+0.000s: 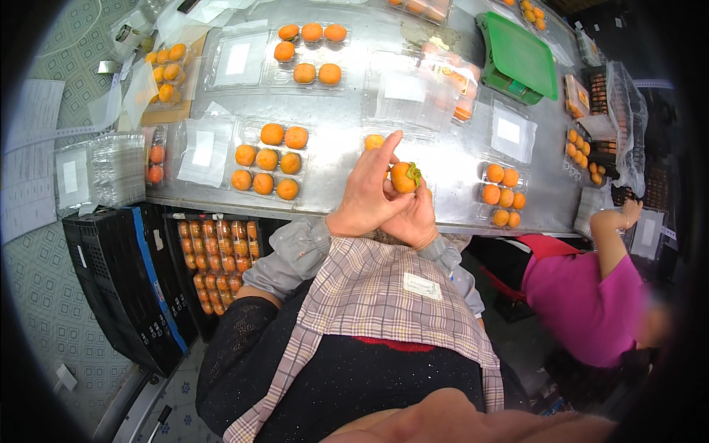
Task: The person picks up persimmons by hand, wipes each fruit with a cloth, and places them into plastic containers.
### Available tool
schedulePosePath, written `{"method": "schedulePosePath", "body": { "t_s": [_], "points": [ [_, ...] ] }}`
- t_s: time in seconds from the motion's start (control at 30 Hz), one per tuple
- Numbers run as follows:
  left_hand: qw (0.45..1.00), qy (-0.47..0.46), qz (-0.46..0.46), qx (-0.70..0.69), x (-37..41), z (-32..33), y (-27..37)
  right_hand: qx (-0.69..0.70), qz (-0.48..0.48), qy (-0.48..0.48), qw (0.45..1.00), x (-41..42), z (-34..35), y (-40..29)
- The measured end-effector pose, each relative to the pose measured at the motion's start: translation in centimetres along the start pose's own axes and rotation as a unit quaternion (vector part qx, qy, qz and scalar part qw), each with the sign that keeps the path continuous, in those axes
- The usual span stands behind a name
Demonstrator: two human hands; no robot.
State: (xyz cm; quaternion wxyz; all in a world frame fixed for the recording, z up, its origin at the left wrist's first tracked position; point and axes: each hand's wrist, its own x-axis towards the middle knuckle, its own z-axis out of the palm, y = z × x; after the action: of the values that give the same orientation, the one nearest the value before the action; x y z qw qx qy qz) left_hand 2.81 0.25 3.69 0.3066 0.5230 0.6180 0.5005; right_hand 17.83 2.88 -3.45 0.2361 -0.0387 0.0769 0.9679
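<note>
An orange persimmon (402, 177) with a green calyx is in my right hand (414, 216), its calyx turned to the right. My left hand (365, 191) crosses in front of the right one, index finger raised beside the fruit; whether it also touches the fruit is hard to tell. Behind my hands, another persimmon (374, 142) lies on the metal table (332, 160), in what looks like a clear tray partly hidden by my fingers. To the left stands a clear plastic tray (252, 188) with several persimmons. Another group of persimmons (506, 196) sits in a tray to the right.
Further back are a green plastic basket with a lid (520, 55), stacked clear trays (407, 91) and a part-filled tray (310, 77). Black crates (122, 277) stand below the table's left edge, near packed fruit (219, 260). A co-worker in a pink top (587, 299) works at the right.
</note>
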Motion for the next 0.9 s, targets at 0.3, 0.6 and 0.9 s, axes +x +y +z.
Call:
{"method": "schedulePosePath", "body": {
  "t_s": [0.3, 0.6, 0.9],
  "points": [
    [0.994, -0.019, -0.065, -0.081, 0.0, -0.2, 0.0, -0.033, -0.022, 0.053, 0.998, 0.4, 1.0, -0.2],
    [0.966, -0.01, -0.161, -0.202, -1.1, -1.8, -2.9, -0.572, -0.105, 0.257, 0.772, 0.4, 4.8, -2.8],
    [0.954, -0.029, -0.166, -0.249, -1.0, -1.3, -2.4, -0.867, -0.258, 0.213, 0.37, 1.0, 6.7, -1.5]
  ]
}}
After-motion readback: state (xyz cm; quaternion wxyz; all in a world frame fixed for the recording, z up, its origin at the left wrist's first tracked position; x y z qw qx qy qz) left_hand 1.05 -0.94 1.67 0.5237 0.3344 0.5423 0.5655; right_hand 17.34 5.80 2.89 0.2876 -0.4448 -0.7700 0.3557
